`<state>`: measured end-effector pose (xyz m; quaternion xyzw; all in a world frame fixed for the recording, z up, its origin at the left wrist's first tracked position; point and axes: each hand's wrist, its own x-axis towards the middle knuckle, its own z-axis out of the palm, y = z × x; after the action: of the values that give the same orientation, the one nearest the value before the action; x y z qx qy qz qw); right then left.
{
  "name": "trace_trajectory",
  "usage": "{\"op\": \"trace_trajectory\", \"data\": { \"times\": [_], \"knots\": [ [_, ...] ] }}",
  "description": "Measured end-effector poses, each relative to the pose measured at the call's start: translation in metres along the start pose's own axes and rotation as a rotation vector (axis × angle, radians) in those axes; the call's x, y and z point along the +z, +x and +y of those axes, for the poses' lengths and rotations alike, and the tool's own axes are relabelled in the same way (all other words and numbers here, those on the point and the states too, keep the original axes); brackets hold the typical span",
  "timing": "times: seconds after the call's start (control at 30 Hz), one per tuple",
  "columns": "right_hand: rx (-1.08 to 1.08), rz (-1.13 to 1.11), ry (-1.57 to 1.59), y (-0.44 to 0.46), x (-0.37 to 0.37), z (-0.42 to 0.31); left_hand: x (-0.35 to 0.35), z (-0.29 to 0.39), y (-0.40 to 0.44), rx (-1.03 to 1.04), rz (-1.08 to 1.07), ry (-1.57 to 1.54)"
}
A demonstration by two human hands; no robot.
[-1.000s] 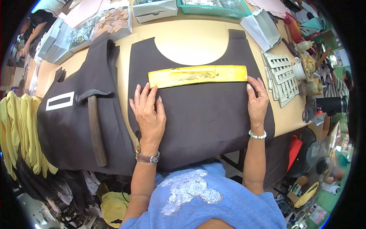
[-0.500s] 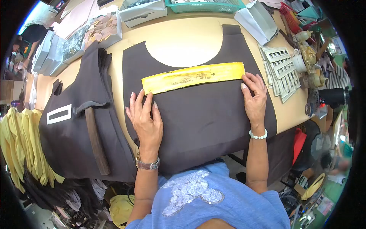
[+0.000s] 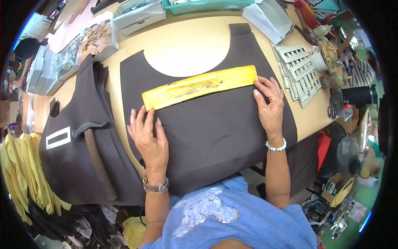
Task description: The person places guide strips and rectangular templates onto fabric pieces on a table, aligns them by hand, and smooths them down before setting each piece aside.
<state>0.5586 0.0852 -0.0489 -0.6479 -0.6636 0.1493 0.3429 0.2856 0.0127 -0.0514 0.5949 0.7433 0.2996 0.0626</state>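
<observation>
A dark brown cut fabric piece (image 3: 211, 128) with a curved neckline lies flat on the table in front of me. Across it, under the neckline, rests a yellow strip (image 3: 201, 86), slightly curved, with dark stains along its middle. My left hand (image 3: 149, 139) has spread fingers, their tips touching the strip's lower left corner and the fabric. At the strip's right end is my right hand (image 3: 270, 108), fingers apart, fingertips against its edge and the thumb near the fabric. To the left, a hammer (image 3: 98, 162) and a white rectangular frame (image 3: 58, 137) lie on stacked dark fabric pieces (image 3: 72, 170).
White slotted templates (image 3: 300, 72) are piled on the right, beside bottles and jars (image 3: 335, 77). Along the back stand white boxes (image 3: 139, 18) and a green basket (image 3: 209, 6). Yellow cloth (image 3: 27, 174) hangs at the left edge.
My view has shifted slightly, so the table's contents appear a little further left. Both hands keep the same contact with the strip, which stays in place on the fabric.
</observation>
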Motion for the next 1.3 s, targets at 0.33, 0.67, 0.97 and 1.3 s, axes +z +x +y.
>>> {"op": "trace_trajectory", "data": {
  "times": [0.33,0.67,0.97,1.3],
  "knots": [
    [-0.017,0.008,-0.001,0.0003,0.0013,0.0008,-0.0035,0.0042,0.0007,0.009,0.029,0.005],
    [-0.049,0.010,-0.014,0.0003,0.0025,0.0026,-0.0007,0.0005,0.0003,0.013,0.016,-0.007],
    [-0.035,-0.019,-0.044,0.0005,0.0030,0.0040,-0.0005,0.0013,0.0011,0.021,0.024,0.047],
    [-0.049,-0.032,-0.036,0.0007,0.0017,0.0045,0.0015,-0.0008,0.0002,0.036,0.026,0.050]
  ]
}}
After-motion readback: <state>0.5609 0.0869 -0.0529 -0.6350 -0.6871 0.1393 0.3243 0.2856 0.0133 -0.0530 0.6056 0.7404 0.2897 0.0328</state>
